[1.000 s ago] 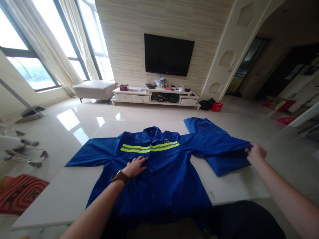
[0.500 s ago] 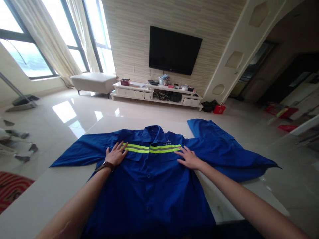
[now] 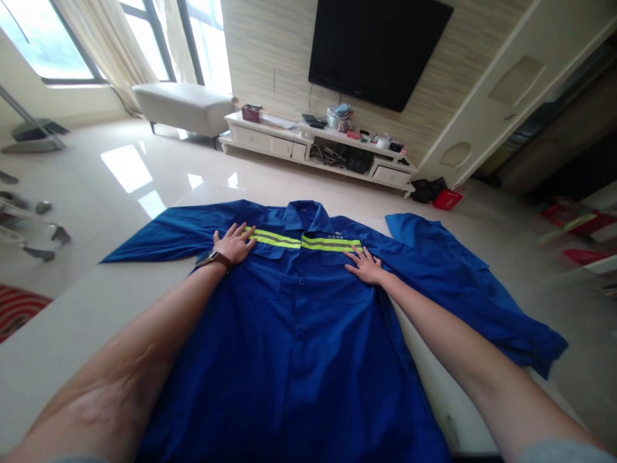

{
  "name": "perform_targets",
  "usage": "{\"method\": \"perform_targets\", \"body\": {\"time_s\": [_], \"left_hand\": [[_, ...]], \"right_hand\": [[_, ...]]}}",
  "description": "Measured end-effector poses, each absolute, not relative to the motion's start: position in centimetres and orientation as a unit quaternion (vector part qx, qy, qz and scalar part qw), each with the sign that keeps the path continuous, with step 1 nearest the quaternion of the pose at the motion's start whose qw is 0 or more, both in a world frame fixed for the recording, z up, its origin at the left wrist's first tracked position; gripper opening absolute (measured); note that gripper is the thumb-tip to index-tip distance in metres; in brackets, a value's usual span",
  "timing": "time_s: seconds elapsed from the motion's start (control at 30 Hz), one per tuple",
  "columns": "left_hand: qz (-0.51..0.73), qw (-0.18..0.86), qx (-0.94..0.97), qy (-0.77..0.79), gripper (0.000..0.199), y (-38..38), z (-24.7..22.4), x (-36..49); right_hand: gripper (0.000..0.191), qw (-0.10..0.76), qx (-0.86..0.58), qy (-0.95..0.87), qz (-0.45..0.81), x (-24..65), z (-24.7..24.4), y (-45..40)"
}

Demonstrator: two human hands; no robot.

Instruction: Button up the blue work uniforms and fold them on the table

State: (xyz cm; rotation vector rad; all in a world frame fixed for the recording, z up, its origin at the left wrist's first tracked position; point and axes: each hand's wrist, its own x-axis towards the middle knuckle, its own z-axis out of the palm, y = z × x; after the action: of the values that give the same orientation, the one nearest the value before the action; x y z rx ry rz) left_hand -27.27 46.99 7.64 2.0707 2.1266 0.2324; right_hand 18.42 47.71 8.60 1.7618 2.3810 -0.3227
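A blue long-sleeved jacket (image 3: 299,302) lies front side up on a pale table (image 3: 62,347), its collar at the far side. A yellow-green reflective band (image 3: 330,244) crosses its chest. My left hand (image 3: 234,244), with a watch at the wrist, rests flat with fingers spread at the band's left end. At the right end of the band, my right hand (image 3: 366,263) lies on the fabric, fingers apart. Neither hand grips the cloth. More blue cloth (image 3: 434,241) lies beyond the sleeve on the right.
Past the table stand a white low cabinet (image 3: 270,141) with small items on it and a grey bench (image 3: 186,109). A black television (image 3: 376,48) hangs on the wall. A red bag (image 3: 447,199) is on the floor at the right.
The camera view has tilted down and closer, so the television looks larger. Both hands are still spread on the jacket's chest; the right sleeve's end looks more bunched and hangs lower.
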Motion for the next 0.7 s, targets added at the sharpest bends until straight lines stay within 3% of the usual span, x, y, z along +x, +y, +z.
{"method": "perform_targets", "body": {"time_s": [0.13, 0.23, 0.37, 0.47, 0.7], "left_hand": [[0.084, 0.071, 0.703, 0.703, 0.058, 47.8, 9.3, -25.7], [0.116, 0.053, 0.749, 0.65, 0.056, 44.1, 11.4, -23.1], [0.105, 0.107, 0.872, 0.466, 0.057, 34.2, 12.9, -19.1], [0.05, 0.166, 0.881, 0.441, 0.059, 28.2, 12.3, -17.3], [0.045, 0.191, 0.862, 0.467, 0.059, 26.1, 9.9, -16.7]], "right_hand": [[0.066, 0.09, 0.603, 0.786, -0.102, 18.6, 8.6, 48.3], [0.066, 0.1, 0.602, 0.787, -0.093, 17.8, 9.5, 48.2], [0.061, -0.025, 0.545, 0.837, -0.039, 13.1, 11.0, 47.8], [0.058, -0.085, 0.494, 0.861, -0.09, 6.8, 11.3, 47.4], [0.062, 0.043, 0.503, 0.847, -0.168, -1.4, 8.7, 49.2]]}}
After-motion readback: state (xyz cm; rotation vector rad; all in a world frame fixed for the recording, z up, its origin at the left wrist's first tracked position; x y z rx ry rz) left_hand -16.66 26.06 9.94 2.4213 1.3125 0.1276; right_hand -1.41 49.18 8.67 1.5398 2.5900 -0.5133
